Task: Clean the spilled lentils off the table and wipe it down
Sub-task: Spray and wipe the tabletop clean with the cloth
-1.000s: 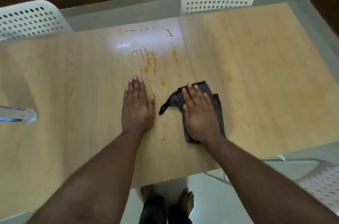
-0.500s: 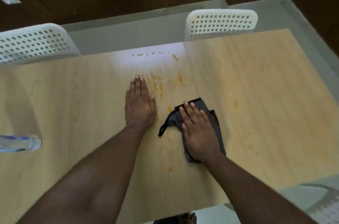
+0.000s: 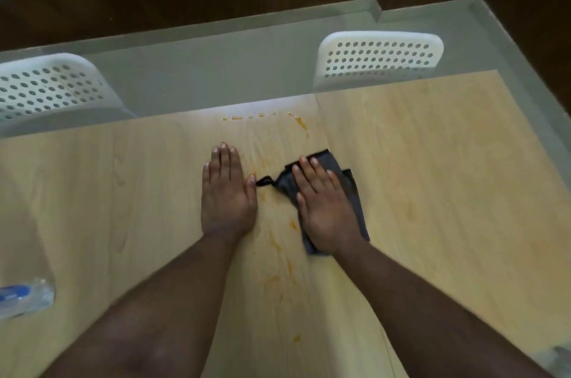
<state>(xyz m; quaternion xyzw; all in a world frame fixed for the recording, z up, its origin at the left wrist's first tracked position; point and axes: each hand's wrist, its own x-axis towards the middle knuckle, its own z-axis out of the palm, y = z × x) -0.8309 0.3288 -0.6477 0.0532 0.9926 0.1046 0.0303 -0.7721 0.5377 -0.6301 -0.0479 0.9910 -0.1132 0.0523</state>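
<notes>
Orange lentil smears [image 3: 299, 122] streak the light wooden table [image 3: 432, 192] near its far edge, and more smears [image 3: 289, 266] run between my forearms. A dark grey cloth [image 3: 350, 189] lies flat on the table with a small loop sticking out to its left. My right hand [image 3: 324, 207] presses on the cloth with straight fingers. My left hand [image 3: 227, 195] rests flat on the bare wood just left of the cloth, its thumb close to the loop.
Two white perforated chairs stand at the far side, one at the left [image 3: 52, 90] and one at the right [image 3: 380, 57]. A clear plastic bottle [image 3: 24, 297] lies at the table's left edge. Dark wooden wall panels stand behind.
My right hand has pushed the cloth forward over the smears in the middle. My head has tilted up, so the table sits lower in view. My left hand stays flat.
</notes>
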